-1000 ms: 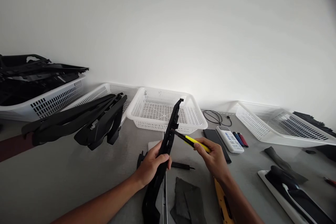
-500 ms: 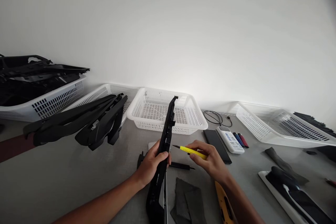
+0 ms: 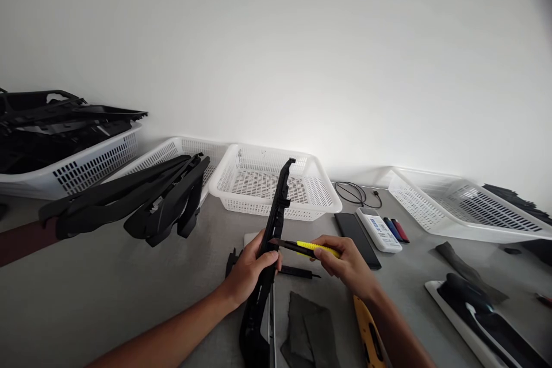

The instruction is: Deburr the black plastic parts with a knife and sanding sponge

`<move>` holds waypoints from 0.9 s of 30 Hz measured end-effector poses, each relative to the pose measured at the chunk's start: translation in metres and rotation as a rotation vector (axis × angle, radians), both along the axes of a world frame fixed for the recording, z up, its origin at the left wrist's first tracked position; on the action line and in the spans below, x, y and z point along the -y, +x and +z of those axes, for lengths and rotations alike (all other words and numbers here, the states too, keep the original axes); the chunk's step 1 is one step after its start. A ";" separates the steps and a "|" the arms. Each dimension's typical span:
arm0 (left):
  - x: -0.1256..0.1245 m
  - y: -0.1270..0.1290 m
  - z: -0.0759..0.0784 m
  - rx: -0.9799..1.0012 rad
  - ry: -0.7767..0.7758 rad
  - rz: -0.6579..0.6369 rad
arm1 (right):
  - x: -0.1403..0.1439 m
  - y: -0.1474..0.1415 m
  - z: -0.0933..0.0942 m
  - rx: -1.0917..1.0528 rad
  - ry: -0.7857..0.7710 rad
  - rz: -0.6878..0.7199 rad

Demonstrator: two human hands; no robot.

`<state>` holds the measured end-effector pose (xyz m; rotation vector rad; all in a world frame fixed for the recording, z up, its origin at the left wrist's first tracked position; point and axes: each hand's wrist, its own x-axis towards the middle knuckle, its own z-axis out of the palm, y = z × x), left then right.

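My left hand [image 3: 246,269] is wrapped around a long black plastic trim piece [image 3: 272,224], which stands tilted with its far tip over the white basket. In my right hand [image 3: 345,261] is a yellow utility knife [image 3: 317,248], its dark blade end pointing left. The knife's tip meets the trim piece just above my left thumb; whether it cuts in cannot be made out. Behind the trim lies a dark, thin part [image 3: 297,272] on the table. A folded dark grey cloth [image 3: 308,330] rests below my hands, beside an orange-yellow tool [image 3: 368,333].
White baskets [image 3: 276,210] line the wall; the far left one [image 3: 97,164] is heaped with black parts. More black trim pieces [image 3: 168,201] overhang a basket at left. A black flat device [image 3: 357,238], a white box [image 3: 379,231] and a cable [image 3: 356,194] lie right.
My right hand has turned the knife and brought its blade left onto the trim piece. My left hand and the trim have barely moved.
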<state>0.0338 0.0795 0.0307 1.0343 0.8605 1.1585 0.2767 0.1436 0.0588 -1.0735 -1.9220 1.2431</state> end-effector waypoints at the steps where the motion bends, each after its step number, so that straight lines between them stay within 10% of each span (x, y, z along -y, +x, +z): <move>1: 0.000 0.000 -0.001 0.000 0.008 -0.003 | 0.000 -0.001 0.001 0.014 0.039 -0.015; 15: 0.001 0.000 -0.002 -0.083 0.083 -0.063 | -0.003 -0.005 -0.011 0.044 0.523 -0.239; 27: 0.004 0.003 0.003 -0.075 0.064 -0.051 | 0.003 0.001 0.004 0.006 0.291 -0.073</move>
